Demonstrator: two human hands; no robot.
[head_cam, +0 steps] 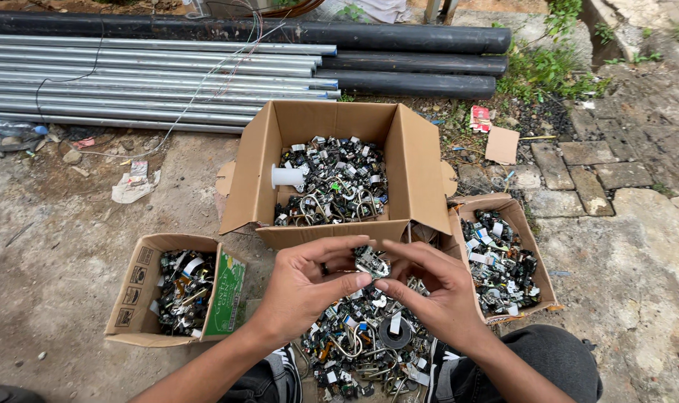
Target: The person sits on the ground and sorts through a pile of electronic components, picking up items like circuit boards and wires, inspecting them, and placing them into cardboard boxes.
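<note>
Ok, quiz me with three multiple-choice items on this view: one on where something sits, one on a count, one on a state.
1. Where is the white spool?
A. in the large open box
B. in the small box on the left
C. on the pipes

2. How many cardboard boxes hold small parts?
A. two
B. three
C. five

3. How is the small electronic part held?
A. lying loose on the ground
B. in one hand only
C. between the fingertips of the left hand and the right hand

Answers: 1 A, the spool lies at that box's left inner side. 2 B, one large, one left, one right. 3 C, both hands pinch it above the pile.
</note>
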